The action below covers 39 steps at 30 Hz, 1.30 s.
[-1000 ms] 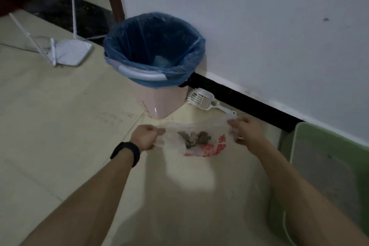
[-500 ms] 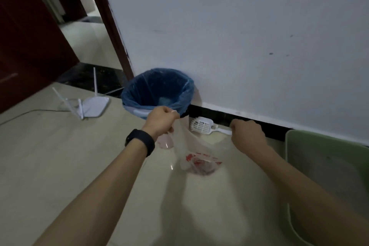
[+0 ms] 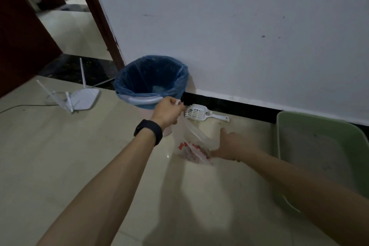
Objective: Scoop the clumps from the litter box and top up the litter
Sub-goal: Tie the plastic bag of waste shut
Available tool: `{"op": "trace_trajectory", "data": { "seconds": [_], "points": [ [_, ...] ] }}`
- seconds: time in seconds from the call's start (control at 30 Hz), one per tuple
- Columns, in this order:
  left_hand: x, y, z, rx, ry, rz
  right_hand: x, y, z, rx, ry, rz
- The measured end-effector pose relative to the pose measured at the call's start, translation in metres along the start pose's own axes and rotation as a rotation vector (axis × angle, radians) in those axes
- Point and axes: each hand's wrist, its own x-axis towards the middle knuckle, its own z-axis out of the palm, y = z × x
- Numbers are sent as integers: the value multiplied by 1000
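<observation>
1. Litter box (image 3: 317, 158): green, on floor at my right, against the wall.
2. My left hand (image 3: 166, 110) pinches bag (image 3: 192, 142) handle, raised.
3. My right hand (image 3: 232, 144) grips bag's lower side.
4. Scoop (image 3: 196, 113) lies beside bin (image 3: 150, 81).

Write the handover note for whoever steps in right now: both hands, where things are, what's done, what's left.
Left hand: pinching the top of the plastic bag, lifting it.
Right hand: gripping the bag low, near the clumps inside.
Scoop: on the floor by the wall, beside the bin.
Litter box: right, on the floor.
Done: clumps bagged.
Left: bag into the bin, top up litter.
</observation>
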Motion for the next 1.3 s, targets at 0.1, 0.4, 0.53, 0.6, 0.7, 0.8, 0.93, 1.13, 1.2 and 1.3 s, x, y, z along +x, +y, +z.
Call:
{"op": "trace_trajectory", "data": {
  "seconds": [0.1, 0.4, 0.53, 0.6, 0.7, 0.8, 0.93, 1.13, 1.2, 1.3],
  "points": [
    [6, -4, -4, 21, 29, 17, 0, 4, -11, -189, 212, -108],
    [2, -3, -14, 448, 98, 217, -6, 8, -59, 342, 507, -224],
    [-8, 14, -7, 514, -5, 379, -14, 7, -75, 300, 670, -291],
    [-12, 22, 0, 508, -123, 430, -19, 4, -90, 436, 578, -413],
    [-16, 28, 10, 474, -187, 496, -27, -3, -104, 196, 415, -580],
    [-20, 34, 16, 641, -125, 631, -26, -3, -108, -12, 461, -627],
    [-15, 40, 15, 680, -31, 618, -23, -4, -97, 392, 533, -545],
    [-9, 36, 1, 714, 0, 553, -27, -35, -51, 897, 312, -411],
    [-9, 34, -5, 687, 9, 519, -26, -43, -40, 930, 222, -381],
    [-11, 32, -16, 599, -31, 438, -19, -48, -24, 839, 143, -444]
  ]
}}
